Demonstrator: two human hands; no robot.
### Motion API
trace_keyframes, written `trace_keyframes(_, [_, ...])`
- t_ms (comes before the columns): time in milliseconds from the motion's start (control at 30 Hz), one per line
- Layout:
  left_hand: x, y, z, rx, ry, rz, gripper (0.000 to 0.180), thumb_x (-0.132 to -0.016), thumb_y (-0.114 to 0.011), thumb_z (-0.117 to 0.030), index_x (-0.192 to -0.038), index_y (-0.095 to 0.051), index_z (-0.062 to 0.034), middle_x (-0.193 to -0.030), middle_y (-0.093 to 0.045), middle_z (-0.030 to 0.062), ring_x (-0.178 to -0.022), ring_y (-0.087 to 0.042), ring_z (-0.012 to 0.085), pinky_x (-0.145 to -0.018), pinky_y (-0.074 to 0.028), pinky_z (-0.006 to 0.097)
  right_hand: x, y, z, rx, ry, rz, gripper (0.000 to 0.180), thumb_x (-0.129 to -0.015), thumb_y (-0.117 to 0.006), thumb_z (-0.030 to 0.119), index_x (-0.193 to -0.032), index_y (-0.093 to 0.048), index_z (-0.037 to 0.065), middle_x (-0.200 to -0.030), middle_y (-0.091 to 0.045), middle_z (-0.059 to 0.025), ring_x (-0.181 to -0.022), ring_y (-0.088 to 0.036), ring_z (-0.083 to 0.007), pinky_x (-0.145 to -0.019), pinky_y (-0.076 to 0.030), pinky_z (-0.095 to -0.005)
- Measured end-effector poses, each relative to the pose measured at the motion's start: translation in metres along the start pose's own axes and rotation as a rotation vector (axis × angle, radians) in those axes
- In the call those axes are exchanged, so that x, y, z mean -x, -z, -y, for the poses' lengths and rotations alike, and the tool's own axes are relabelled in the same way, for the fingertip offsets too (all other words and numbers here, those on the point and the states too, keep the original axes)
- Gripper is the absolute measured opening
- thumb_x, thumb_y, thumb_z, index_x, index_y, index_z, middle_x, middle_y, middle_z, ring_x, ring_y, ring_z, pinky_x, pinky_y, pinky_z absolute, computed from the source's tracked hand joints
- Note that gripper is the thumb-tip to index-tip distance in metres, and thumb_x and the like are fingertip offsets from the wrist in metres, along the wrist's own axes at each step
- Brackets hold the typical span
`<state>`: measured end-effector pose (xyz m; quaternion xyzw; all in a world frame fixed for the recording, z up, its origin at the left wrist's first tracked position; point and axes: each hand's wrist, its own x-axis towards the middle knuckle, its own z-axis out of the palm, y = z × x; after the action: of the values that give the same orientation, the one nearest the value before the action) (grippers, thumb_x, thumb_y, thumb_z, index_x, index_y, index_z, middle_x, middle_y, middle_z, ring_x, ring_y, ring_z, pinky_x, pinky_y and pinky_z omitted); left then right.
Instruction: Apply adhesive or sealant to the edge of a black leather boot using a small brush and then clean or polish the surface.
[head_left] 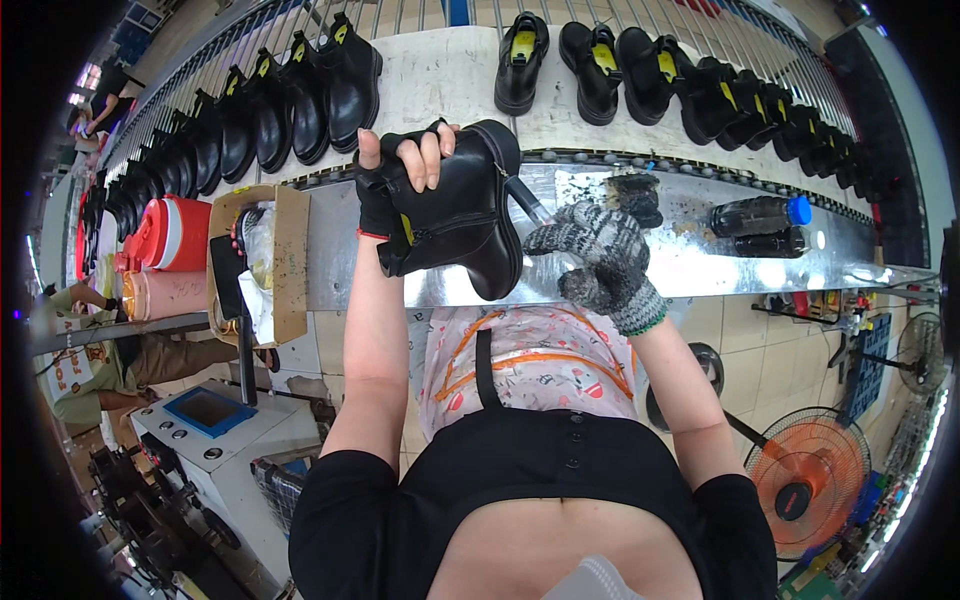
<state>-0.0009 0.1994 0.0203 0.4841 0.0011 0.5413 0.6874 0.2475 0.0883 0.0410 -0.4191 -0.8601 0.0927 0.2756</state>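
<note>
A black leather ankle boot [455, 205] is held up on its side over the metal ledge, its sole edge turned to the right. My left hand [415, 165], in a black fingerless glove, is closed around the boot's upper. In a grey knitted glove, my right hand [600, 255] pinches a small brush [526, 200] with a black end and a pale, shiny section. The brush's dark tip touches the boot near the sole edge. My right fingers partly hide its handle. Behind that hand lies a black-stained pad [634, 198] on smudged white paper.
Black boots [340, 85] and more footwear [597, 75] line the white conveyor [440, 75] beyond the metal ledge [690, 260]. A cardboard box [290, 260] and red jug [180, 235] stand left; a blue-capped bottle [760, 215] lies right. An orange fan [810, 485] stands lower right. People are at left.
</note>
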Motion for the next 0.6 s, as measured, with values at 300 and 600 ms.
trace_keyframes(300, [0.008,0.030,-0.002,0.151,-0.052,-0.137,0.072,-0.094,-0.018,-0.061,-0.049,-0.045,-0.0115,-0.060,-0.045,0.0017,-0.085,-0.041,0.0197,-0.104,-0.023,0.036,-0.003,-0.032,0.004,-0.037,-0.013,-0.007,0.035,-0.085,-0.045,0.044,-0.106,-0.069,0.027,-0.096,-0.061,-0.0025,-0.079,-0.057,-0.0239,-0.069,-0.044,-0.0364])
trace_keyframes(600, [0.016,0.056,-0.001,0.167,-0.069,-0.092,0.072,-0.094,-0.021,-0.061,-0.057,-0.053,-0.0092,-0.067,-0.050,0.0039,-0.091,-0.042,0.0212,-0.105,-0.022,0.038,0.006,-0.044,-0.004,-0.471,-0.019,-0.067,0.017,-0.076,-0.062,0.027,-0.090,-0.071,0.023,-0.081,-0.062,-0.0015,-0.072,-0.061,-0.0215,-0.065,-0.048,-0.0331])
